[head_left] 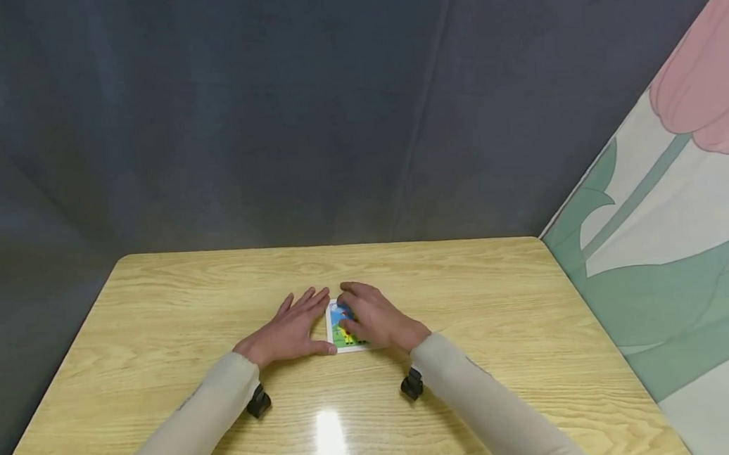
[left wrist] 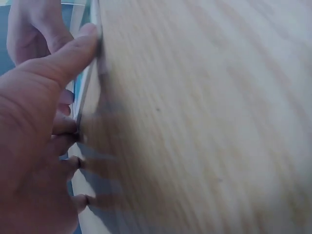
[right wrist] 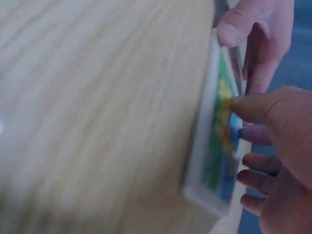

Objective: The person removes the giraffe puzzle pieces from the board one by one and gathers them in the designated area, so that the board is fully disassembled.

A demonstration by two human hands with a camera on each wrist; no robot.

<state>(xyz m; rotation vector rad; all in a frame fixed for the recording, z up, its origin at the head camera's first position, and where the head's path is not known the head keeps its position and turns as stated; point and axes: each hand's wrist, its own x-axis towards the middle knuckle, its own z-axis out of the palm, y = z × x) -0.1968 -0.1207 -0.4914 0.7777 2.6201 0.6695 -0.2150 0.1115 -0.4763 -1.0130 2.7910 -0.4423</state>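
A small square picture board (head_left: 338,341) with a white border lies on the wooden table, its face showing blue sky, green ground and a yellow figure. At its left side my left hand (head_left: 291,331) lies with fingers spread, the thumb at the near left corner and fingertips by the far left corner. My right hand (head_left: 373,316) reaches over the board from the right and covers much of it. In the right wrist view, its thumb (right wrist: 251,108) touches the yellow part of the picture board (right wrist: 212,161), with the index fingertip on the picture just beyond.
The pale wooden table (head_left: 173,304) extends around both hands. A dark curtain (head_left: 268,121) hangs behind its far edge. To the right is a light wall covering (head_left: 673,199) with a pink flower and green leaves. Black wrist cameras (head_left: 259,402) sit under both sleeves.
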